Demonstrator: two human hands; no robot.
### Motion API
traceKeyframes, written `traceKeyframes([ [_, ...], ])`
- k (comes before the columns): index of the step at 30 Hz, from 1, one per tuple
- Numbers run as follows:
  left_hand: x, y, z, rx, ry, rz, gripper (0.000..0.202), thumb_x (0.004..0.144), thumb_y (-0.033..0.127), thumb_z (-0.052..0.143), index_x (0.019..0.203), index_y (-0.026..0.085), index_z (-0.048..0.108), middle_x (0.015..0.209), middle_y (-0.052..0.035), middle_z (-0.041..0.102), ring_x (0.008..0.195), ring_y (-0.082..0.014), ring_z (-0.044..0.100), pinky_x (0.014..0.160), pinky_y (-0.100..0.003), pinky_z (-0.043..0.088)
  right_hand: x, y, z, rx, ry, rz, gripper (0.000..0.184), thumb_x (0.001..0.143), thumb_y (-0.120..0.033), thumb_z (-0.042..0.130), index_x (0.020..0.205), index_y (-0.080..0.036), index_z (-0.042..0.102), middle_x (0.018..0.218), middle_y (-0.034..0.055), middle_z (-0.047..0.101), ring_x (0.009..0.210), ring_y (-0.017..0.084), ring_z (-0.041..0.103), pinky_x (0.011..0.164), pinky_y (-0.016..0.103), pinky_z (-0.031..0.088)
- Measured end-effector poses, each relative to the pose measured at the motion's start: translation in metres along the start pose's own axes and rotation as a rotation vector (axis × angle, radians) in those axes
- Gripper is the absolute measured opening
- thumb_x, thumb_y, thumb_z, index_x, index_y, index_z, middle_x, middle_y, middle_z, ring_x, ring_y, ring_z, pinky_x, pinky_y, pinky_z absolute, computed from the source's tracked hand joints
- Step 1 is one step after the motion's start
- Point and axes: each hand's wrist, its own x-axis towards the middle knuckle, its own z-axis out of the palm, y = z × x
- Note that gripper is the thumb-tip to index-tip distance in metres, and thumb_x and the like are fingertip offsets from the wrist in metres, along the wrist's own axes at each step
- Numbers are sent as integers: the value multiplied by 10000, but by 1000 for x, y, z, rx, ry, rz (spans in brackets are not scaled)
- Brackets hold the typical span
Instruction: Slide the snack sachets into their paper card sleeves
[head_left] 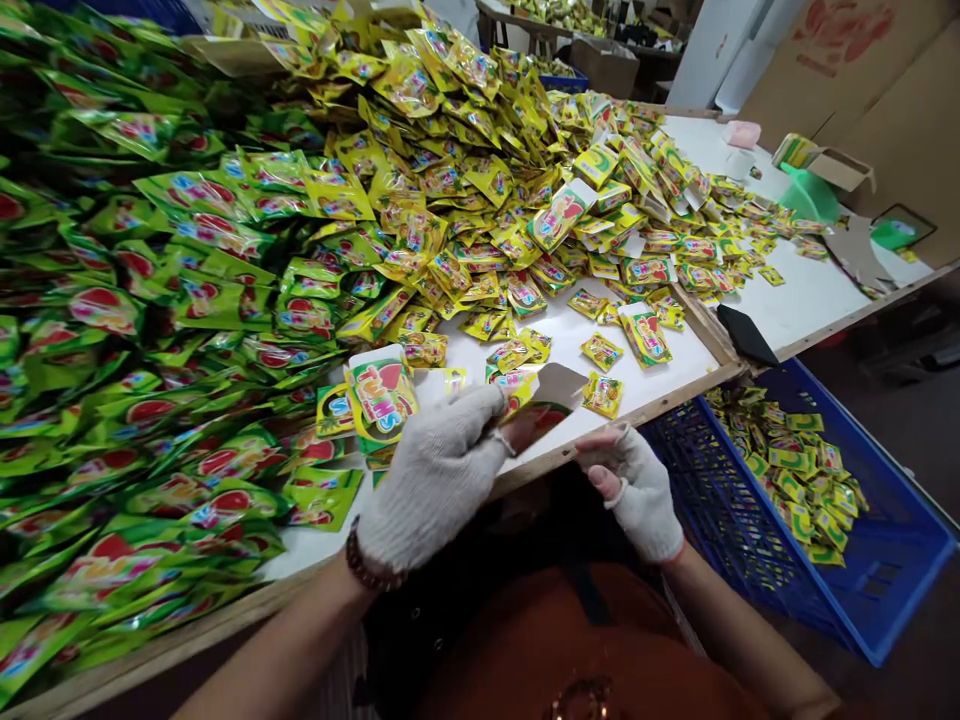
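Both my hands wear white knit gloves with cut fingertips. My left hand (435, 475) is closed in a pinch on a small flattened carton (551, 392), grey inside and printed green and red outside, held at the table's front edge. My right hand (637, 485) sits just right of it with fingers curled, thumb and fingertip near the carton's lower corner; whether it grips is unclear. A folded green and yellow carton (381, 395) lies on the table right behind my left hand.
A huge heap of green sachets (150, 300) fills the left, yellow sachets (450, 150) the middle, on a white table with a wooden rim (660, 400). A blue crate (885, 560) holding filled packets stands at my right. Cardboard boxes are at far right.
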Motion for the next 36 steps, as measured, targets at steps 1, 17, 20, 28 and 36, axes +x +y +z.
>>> traceKeyframes([
  [1, -12, 2, 6, -151, 23, -62, 261, 922, 376, 552, 1078, 206, 676, 965, -49, 724, 850, -204, 656, 729, -307, 512, 2, -3, 7, -4, 4, -56, 343, 790, -328, 797, 1054, -235, 598, 1072, 49, 686, 966, 174, 698, 881, 315, 567],
  [17, -128, -15, 96, -872, -179, -534, 235, 881, 404, 618, 863, 170, 622, 757, -8, 657, 666, -122, 606, 598, -212, 515, -44, 19, -9, -521, -333, 88, 154, 877, -303, 648, 771, -192, 656, 727, 12, 623, 687, 141, 575, 639, 261, 469],
  [20, -129, -13, 98, -923, -197, -576, 224, 869, 388, 638, 932, 180, 581, 817, -11, 661, 729, -131, 625, 658, -230, 534, -42, 21, -8, -390, -289, 159, 176, 850, -347, 679, 815, -198, 591, 752, -6, 574, 675, 125, 528, 627, 246, 459],
  [28, -115, -6, 90, -971, -243, -639, 516, 819, 320, 649, 1283, 190, 464, 993, -49, 699, 871, -184, 687, 796, -329, 574, -36, 12, -11, -492, -436, 128, 225, 898, -326, 631, 1070, -223, 734, 1034, 78, 745, 963, 224, 690, 891, 379, 545],
  [36, -98, -4, 66, -633, -353, -443, 292, 906, 408, 527, 816, 173, 675, 754, 1, 664, 708, -143, 576, 643, -238, 457, -32, -4, 3, -591, -444, 120, 211, 922, -330, 598, 919, -196, 762, 782, 22, 725, 696, 149, 641, 627, 249, 480],
])
